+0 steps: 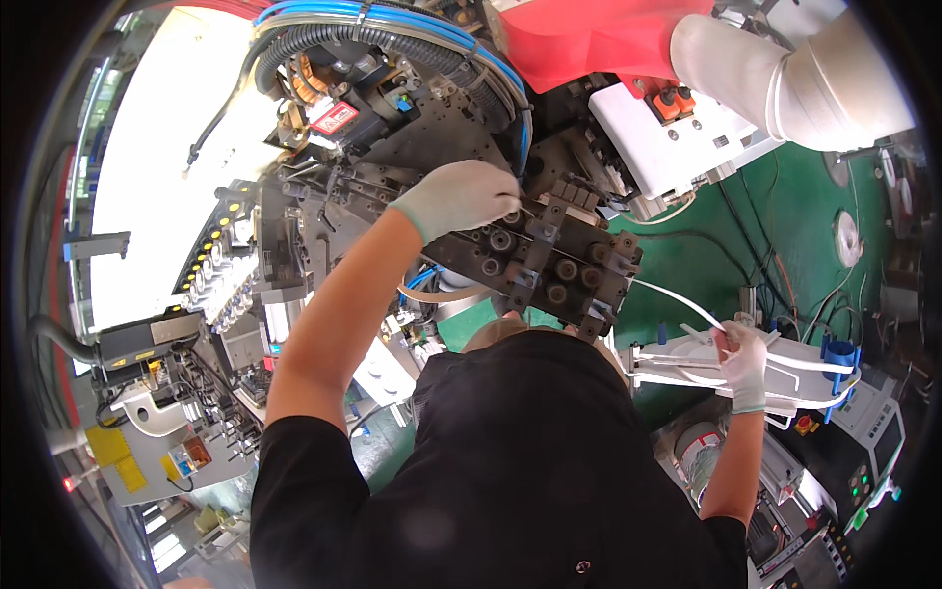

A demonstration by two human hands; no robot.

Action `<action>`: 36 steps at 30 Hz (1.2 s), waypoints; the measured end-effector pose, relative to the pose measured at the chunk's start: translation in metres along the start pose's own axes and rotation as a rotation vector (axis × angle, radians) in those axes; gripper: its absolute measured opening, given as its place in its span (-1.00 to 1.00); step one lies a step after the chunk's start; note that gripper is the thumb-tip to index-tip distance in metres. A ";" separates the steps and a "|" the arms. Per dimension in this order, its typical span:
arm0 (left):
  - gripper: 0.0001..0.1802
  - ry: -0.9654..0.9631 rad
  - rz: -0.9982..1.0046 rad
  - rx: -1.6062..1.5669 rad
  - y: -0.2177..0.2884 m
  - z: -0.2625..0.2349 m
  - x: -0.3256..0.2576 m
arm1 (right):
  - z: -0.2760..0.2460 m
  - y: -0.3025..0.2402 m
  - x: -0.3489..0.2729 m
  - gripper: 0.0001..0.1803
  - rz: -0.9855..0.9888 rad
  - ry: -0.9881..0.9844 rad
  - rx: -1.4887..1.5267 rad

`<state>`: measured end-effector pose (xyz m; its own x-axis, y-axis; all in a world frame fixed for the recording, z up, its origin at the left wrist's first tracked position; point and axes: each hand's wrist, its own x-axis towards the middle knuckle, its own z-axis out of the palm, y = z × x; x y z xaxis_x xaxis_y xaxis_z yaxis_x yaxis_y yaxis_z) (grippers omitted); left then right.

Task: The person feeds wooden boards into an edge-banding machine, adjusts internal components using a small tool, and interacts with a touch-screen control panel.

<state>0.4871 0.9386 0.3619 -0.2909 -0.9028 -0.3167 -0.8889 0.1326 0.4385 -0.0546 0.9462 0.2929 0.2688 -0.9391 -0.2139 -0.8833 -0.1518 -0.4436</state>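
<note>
Off right, the gloved right hand (743, 357) grips a white strip (679, 294), its length slanting leftward and away toward the roller block (564, 270); farther from the strip, the left hand (461, 201) curls over that block, gripping or not, I can't tell.

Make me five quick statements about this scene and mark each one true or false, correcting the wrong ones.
1. The left hand and right hand are both gloved. True.
2. The left hand is on the red cover. False: it is at the dark block with rollers.
3. The right hand holds a white strip. True.
4. The person's sleeves are white. False: the sleeves are black.
5. The floor showing to the right of the block is green. True.
</note>
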 end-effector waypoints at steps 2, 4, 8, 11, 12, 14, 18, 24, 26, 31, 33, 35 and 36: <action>-0.69 0.118 -0.088 -0.061 -0.006 0.001 -0.024 | 0.014 -0.021 0.008 -0.93 -0.098 -0.052 0.124; -0.70 0.256 -0.297 -0.379 -0.010 0.007 -0.054 | 0.030 -0.055 0.014 -0.94 -0.154 -0.111 0.080; -0.51 0.480 -0.367 -0.878 -0.002 0.047 -0.118 | 0.056 -0.119 0.027 -0.75 -0.328 -0.137 -0.043; -0.38 0.391 -0.475 -1.288 0.020 0.107 -0.150 | 0.050 -0.128 0.031 -0.55 -0.541 -0.035 0.022; -0.42 0.387 -0.413 -1.351 0.033 0.134 -0.156 | 0.040 -0.118 0.032 -0.43 -0.625 -0.021 0.009; -0.51 0.260 -0.496 -1.415 0.048 0.180 -0.164 | 0.018 -0.090 0.034 -0.36 -0.603 0.023 0.042; -0.71 0.253 -0.856 -1.357 0.046 0.260 -0.153 | -0.016 -0.022 0.036 -0.58 -0.567 0.106 -0.050; -0.67 0.410 -0.637 -1.226 0.043 0.323 -0.085 | 0.012 -0.014 0.045 -0.86 -0.545 0.041 0.104; -0.64 0.464 -0.625 -1.371 0.052 0.322 -0.062 | 0.016 -0.030 0.043 -0.78 -0.520 0.016 0.143; -0.39 0.300 -0.853 -1.628 0.063 0.305 -0.060 | 0.005 -0.073 0.013 -0.70 -0.547 0.293 0.144; -0.37 0.221 -0.840 -1.655 0.060 0.298 -0.074 | 0.007 -0.088 -0.012 -0.74 -0.482 0.387 0.255; -0.34 0.178 -0.764 -1.540 0.054 0.289 -0.095 | 0.019 -0.104 -0.043 -0.85 -0.495 0.302 0.253; -0.33 0.178 -0.740 -1.477 0.051 0.281 -0.105 | 0.036 -0.114 -0.057 -0.84 -0.553 0.273 0.336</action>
<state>0.3734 1.1553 0.1814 0.1474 -0.6362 -0.7574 0.3022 -0.7001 0.6469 0.0446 1.0277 0.3238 0.4997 -0.8020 0.3272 -0.4666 -0.5675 -0.6784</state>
